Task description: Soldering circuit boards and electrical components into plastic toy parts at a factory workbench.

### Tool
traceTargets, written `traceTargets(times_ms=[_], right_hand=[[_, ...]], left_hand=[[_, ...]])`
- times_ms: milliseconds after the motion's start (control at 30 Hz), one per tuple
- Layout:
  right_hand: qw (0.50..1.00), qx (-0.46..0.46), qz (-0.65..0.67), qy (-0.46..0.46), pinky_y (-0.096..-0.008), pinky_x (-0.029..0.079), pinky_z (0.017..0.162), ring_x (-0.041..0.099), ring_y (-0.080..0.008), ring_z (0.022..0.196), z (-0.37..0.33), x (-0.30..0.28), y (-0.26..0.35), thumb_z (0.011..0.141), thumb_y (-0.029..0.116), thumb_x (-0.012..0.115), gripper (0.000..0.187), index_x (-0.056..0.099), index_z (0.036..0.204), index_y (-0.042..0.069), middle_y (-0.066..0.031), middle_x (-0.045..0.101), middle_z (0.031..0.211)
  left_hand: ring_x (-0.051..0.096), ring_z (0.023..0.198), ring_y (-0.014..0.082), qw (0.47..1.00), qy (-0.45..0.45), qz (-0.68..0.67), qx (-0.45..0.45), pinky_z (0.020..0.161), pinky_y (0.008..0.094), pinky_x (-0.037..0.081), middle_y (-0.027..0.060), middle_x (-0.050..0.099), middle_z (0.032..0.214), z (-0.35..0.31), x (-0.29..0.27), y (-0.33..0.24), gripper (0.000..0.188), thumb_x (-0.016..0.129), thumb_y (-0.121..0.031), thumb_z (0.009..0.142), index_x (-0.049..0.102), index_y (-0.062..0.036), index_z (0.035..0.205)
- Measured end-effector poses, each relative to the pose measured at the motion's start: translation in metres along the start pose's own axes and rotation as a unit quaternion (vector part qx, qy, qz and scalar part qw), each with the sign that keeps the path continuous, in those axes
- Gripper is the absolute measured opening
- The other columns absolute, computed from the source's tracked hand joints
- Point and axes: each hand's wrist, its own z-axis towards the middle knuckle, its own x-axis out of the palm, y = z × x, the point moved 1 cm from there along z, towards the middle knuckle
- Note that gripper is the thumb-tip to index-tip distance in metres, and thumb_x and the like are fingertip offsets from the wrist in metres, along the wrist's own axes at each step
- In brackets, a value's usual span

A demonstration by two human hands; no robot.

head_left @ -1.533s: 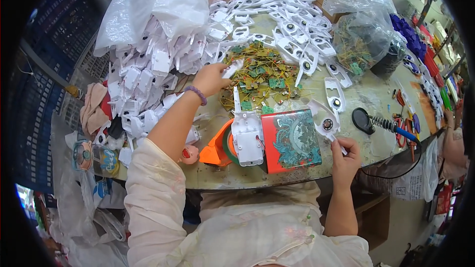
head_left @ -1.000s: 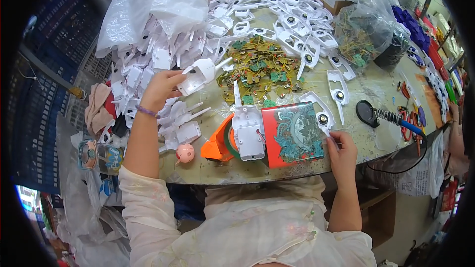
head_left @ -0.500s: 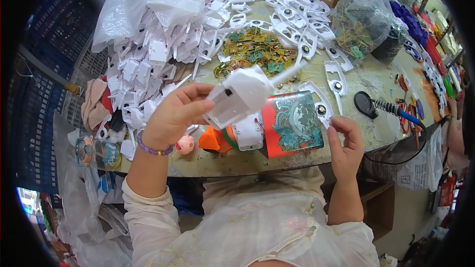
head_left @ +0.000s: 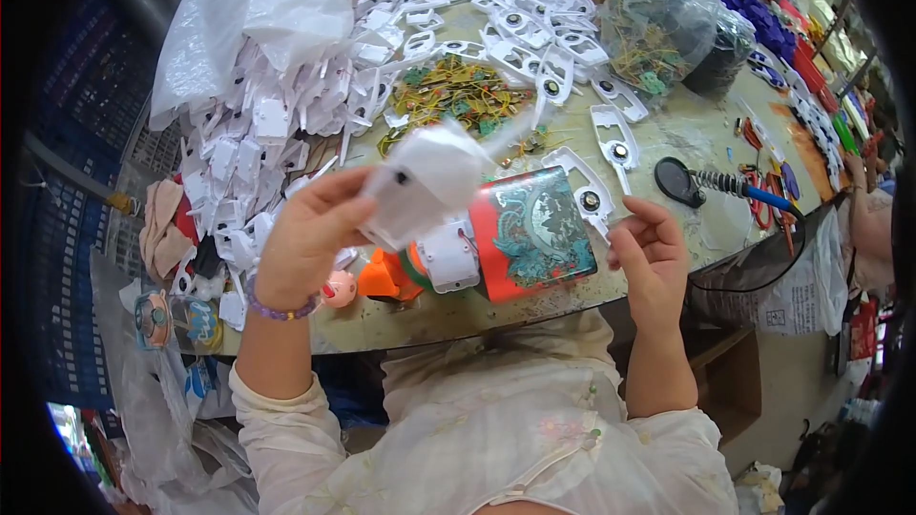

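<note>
1. Above the table [head_left: 668, 133], in the left hand [head_left: 315, 224]: white case [head_left: 425, 181], smooth plastic, boxy, rounded corners, one dark spot; outline blurred.
2. Case's long axis slants; its slim stem points away from the person and rightward, box end nearer the palm.
3. Left thumb and fingers pinch the case's box end.
4. Right hand [head_left: 651, 253]: fingers curled, narrow gap, at the tail of a looped white plastic frame [head_left: 592, 217]; cannot tell whether gripping.
5. Nearby: glossy red box [head_left: 539, 238], teal-patterned top; beyond, tangled yellow wires [head_left: 458, 86].
</note>
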Motion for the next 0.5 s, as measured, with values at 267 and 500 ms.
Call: traceTargets(times_ms=[267,500], right_hand=[[0.767,-0.145,-0.625,-0.027,-0.0387,0.044,0.071,0.053,-0.0304,0.079,0.005,-0.034,-0.028,0.071,0.02,0.073,0.021,0.064,0.082,0.004,-0.0106,0.059,0.079],[0.81,-0.061,-0.579,-0.07,-0.0377,0.044,0.064,0.057,-0.028,0.072,0.009,-0.042,-0.029,0.075,0.018,0.07,0.015,0.064,0.078,0.004,-0.01,0.061,0.075]], left_hand=[[0.065,0.084,0.0288,0.63,-0.282,0.677,0.254,0.071,0.0345,0.051,0.0156,0.065,0.101,0.008,-0.062,0.031,0.02,0.06,-0.009,0.083,0.067,-0.0084,0.101],[0.061,0.091,0.0299,0.615,-0.192,0.747,0.162,0.078,0.0376,0.049,0.0119,0.064,0.103,0.007,-0.045,0.049,0.022,0.064,-0.012,0.076,0.065,-0.0037,0.097]])
